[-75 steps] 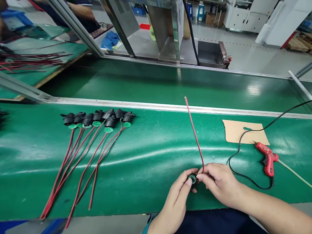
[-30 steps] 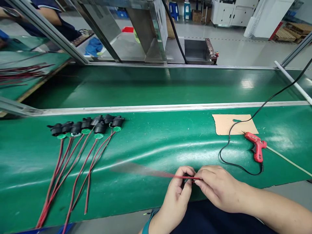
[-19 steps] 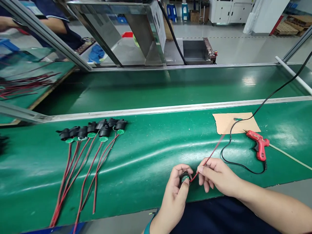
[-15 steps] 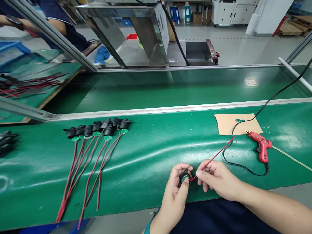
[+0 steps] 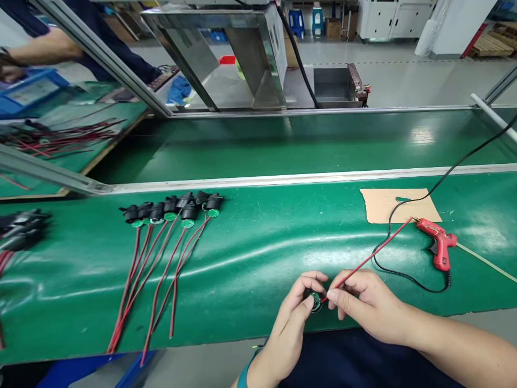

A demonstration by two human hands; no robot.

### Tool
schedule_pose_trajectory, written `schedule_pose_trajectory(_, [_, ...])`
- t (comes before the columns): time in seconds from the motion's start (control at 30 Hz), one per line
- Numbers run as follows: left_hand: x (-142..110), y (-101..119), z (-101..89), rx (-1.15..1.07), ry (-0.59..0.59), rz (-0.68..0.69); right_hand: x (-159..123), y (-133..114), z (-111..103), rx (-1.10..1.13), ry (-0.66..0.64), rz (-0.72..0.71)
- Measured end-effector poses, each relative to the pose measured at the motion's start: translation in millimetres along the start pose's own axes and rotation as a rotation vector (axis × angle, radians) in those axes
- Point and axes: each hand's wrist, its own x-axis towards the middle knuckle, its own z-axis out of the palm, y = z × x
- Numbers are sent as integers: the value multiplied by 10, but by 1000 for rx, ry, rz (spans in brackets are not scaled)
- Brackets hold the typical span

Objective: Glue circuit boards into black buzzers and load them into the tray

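My left hand (image 5: 299,307) pinches a small black round part with a green disc (image 5: 315,300) near the front edge of the green mat (image 5: 258,258). My right hand (image 5: 363,302) pinches the red wire (image 5: 367,258) right where it leaves that part. The wire runs up and right toward the red glue gun (image 5: 438,245). Both hands are closed on these pieces.
A row of several black parts with red wires (image 5: 173,207) lies at the left of the mat. A cardboard piece (image 5: 383,205) and the glue gun's black cord (image 5: 404,275) lie at the right. More black parts (image 5: 20,229) sit far left. Another person's arm (image 5: 44,48) shows at the top left.
The red wire swung from upright, over to the left, then out to the right toward the glue gun. My hands stayed together at the front edge, fingers closer on the part.
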Motion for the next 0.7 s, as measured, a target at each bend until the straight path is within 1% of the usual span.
schedule_pose_trajectory(0.13, [14, 76, 38, 112, -16, 2, 12, 15, -6, 0, -2, 12])
schedule_pose_trajectory(0.23, [26, 108, 66, 190, -14, 20, 46, 23, -19, 11, -4, 55])
schedule_pose_trajectory(0.3, [25, 94, 76, 232, 23, 53, 69, 32, -22, 9, 3, 87])
schedule_pose_trajectory(0.4, [6, 37, 83, 327, 128, 138, 82, 60, -1, -2, 18, 106])
schedule_pose_trajectory(0.5, [-16, -10, 90, 426, 222, 229, 74, 107, 53, 43, 11, 129])
schedule_pose_trajectory(0.57, [-29, -27, 96, 467, 251, 271, 69, 141, 99, 92, -4, 153])
schedule_pose_trajectory(0.7, [-56, -58, 98, 511, 267, 319, 77, 176, 189, 125, -2, 180])
